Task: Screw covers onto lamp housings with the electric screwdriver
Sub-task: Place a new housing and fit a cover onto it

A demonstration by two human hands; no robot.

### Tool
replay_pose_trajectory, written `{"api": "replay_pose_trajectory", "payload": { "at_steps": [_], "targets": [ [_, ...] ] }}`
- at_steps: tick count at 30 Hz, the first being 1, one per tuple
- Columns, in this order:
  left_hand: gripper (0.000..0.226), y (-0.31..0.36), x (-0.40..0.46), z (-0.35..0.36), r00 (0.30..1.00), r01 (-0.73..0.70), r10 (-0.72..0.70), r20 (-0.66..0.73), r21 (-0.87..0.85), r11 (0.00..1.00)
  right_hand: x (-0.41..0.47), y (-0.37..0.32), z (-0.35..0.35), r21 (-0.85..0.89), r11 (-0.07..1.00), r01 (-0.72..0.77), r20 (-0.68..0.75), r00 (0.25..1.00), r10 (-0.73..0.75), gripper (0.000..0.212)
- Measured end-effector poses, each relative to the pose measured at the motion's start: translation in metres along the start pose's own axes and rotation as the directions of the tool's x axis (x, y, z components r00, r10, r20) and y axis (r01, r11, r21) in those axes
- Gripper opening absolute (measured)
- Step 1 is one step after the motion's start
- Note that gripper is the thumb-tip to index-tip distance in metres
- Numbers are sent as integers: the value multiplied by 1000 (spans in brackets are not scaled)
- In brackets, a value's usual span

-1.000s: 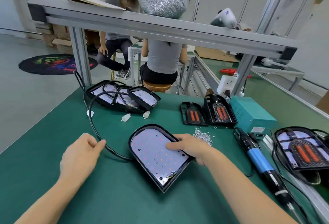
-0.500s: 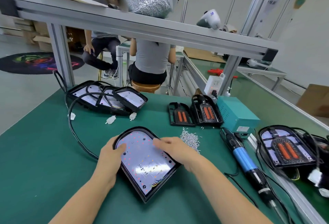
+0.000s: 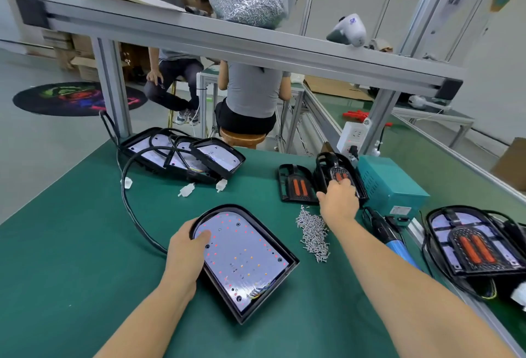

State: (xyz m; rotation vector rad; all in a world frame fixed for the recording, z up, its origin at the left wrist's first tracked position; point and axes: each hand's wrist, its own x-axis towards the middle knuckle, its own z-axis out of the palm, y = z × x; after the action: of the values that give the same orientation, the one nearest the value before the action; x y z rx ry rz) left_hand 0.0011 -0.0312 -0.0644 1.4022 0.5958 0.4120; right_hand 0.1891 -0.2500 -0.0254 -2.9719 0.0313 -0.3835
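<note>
An open lamp housing, its LED board facing up, was laid on the green tabletop near the front edge. It was held at its left rim by the left hand, the thumb curled over onto the board. The right hand was stretched to the stack of black covers leaning against the teal box, its fingers set on the front cover; whether the cover was gripped could not be told. A further cover was laid flat just left of the stack. A pile of screws was heaped between housing and electric screwdriver, the latter lying unheld. A covered housing was placed at far right, with uncovered housings at the back left.
</note>
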Motion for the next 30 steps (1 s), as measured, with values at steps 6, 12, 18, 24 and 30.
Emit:
{"api": "replay_pose_trajectory", "payload": {
  "at_steps": [6, 12, 18, 24, 30],
  "targets": [
    [25, 2, 0, 1, 1000, 12, -12, -17, -12, 1000, 4, -4, 2, -14, 999, -35, 80, 996, 36, 35],
    [23, 0, -3, -2, 999, 31, -30, -13, 19, 999, 11, -1, 3, -45, 998, -44, 82, 996, 48, 28],
    [15, 3, 0, -1, 999, 47, -46, -17, 36, 998, 18, 0, 0, 46, 998, -31, -34, 999, 32, 27],
    [11, 4, 0, -1, 998, 53, -52, -30, 48, 997, 5, -6, -15, 249, 955, 162, -224, 969, -106, 20],
    [19, 6, 0, -2, 987, 156, -159, -23, -88, 984, -71, -26, -44, 427, 756, 496, -410, 851, -327, 21]
  ]
}}
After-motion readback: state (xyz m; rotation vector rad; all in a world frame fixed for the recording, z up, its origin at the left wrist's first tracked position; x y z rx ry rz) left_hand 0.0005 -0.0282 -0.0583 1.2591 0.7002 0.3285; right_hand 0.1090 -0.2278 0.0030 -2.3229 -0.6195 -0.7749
